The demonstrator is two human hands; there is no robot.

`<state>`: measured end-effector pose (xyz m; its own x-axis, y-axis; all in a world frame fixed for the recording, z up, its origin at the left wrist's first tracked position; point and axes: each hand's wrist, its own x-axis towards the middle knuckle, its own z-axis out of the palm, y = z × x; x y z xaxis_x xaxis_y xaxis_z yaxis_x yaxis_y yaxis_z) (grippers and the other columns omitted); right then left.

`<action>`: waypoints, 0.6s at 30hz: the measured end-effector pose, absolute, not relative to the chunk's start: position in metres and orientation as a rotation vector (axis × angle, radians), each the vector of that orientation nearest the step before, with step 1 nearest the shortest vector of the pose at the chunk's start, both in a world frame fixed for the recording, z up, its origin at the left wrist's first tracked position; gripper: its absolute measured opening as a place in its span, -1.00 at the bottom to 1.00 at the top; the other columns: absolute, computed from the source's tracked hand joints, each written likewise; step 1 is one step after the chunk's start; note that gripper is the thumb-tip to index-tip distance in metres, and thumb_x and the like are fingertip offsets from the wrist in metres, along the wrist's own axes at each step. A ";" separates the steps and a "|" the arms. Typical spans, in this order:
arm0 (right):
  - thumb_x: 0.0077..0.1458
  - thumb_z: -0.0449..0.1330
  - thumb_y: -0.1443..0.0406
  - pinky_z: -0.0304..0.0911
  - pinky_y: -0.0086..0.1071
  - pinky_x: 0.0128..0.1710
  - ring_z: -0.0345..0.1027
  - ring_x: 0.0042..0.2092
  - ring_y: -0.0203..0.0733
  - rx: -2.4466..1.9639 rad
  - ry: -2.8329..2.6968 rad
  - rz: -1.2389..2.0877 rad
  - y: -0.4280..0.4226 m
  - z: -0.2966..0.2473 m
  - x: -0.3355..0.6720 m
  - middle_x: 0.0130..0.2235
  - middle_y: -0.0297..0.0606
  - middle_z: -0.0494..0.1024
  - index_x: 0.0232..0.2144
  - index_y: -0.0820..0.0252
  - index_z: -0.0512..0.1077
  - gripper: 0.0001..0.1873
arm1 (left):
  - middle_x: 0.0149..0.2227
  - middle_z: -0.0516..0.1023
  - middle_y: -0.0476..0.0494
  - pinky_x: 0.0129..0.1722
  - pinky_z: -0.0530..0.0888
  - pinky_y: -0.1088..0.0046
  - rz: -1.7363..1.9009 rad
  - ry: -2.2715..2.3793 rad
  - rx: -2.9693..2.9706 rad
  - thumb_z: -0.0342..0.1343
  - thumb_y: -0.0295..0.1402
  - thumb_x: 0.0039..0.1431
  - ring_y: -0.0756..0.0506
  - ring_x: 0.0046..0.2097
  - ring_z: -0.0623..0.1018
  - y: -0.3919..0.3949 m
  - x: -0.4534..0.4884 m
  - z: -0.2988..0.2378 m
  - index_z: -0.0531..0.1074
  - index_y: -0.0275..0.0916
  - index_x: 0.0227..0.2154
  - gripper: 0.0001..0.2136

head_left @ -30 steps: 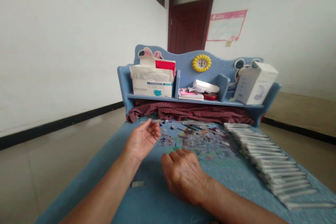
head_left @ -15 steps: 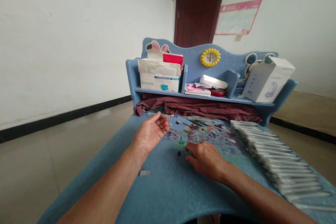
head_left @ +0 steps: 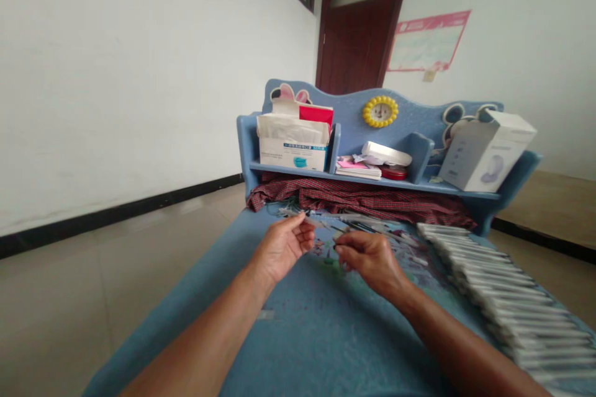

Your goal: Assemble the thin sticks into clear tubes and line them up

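Head view: left hand pinches a thin pale tube between thumb and fingertips. The tube sticks out to the left, just above the far part of the desk. Right hand is just beside it, thumb and forefinger pressed together on a small dark piece, too small to make out. The other fingers are curled in. The hands are close together but apart, both raised a little over the cartoon print on the desk top.

Loose pen parts lie scattered just behind the hands. A long row of white tubes lies side by side along the right edge. A red checked cloth is bunched under the blue shelf. The shelf holds a mask box on the left, a stack of papers in the middle and a white box on the right. A yellow clock sits on the backboard.
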<state>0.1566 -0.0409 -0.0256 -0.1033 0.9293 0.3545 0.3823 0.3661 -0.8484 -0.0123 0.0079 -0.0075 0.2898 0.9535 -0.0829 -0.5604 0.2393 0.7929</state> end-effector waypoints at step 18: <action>0.03 0.11 0.29 0.24 -0.45 -0.47 0.31 -0.53 -0.33 -1.013 -1.652 0.277 -0.045 -0.024 0.148 -0.53 -0.33 0.47 -0.37 0.19 0.46 -0.85 | -0.59 0.51 -0.16 -0.58 0.41 0.55 1.017 0.653 0.757 0.08 -0.46 0.04 0.01 -0.57 0.47 0.000 -0.004 -0.011 0.44 -0.40 -0.54 -0.88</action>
<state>0.1483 -0.0451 -0.0243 -0.0081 0.7323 0.6809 0.4705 0.6036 -0.6436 -0.0042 -0.0001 -0.0113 0.3853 0.9137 -0.1294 -0.4972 0.3237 0.8050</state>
